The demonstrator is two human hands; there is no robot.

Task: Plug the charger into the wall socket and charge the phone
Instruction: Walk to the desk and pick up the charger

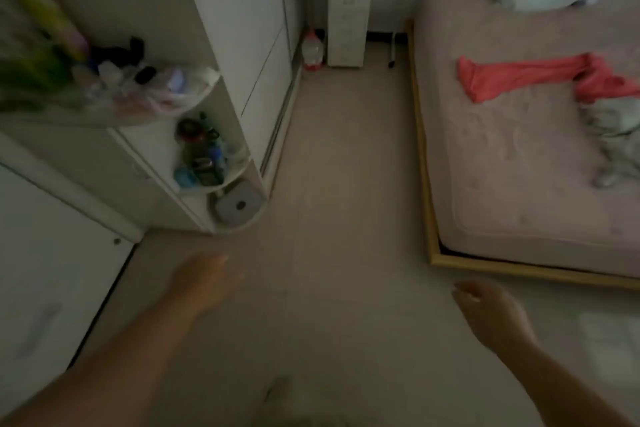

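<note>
Head view shows neither charger, phone nor wall socket. The left hand (pixel 204 279), blurred, hangs released and empty over the bare floor (pixel 339 184); the right hand (pixel 491 315) is loosely curled, grasping nothing. A corner shelf (pixel 225 184) of small clutter stands left, a pink bed (pixel 512 149) with a red cloth (pixel 526 74) right.

Your left hand (pixel 204 282) is smeared by motion, so you cannot tell its fingers apart. Both forearms run off the bottom edge. The clutter on the upper corner shelf (pixel 145 90) is blurred past naming, and the green-yellow shape (pixel 31 55) at the left edge is cut off. The bed (pixel 519 149) and its red cloth (pixel 540 76) run past the right edge. The items on the drawer unit (pixel 349 10) are cropped at the top.
</note>
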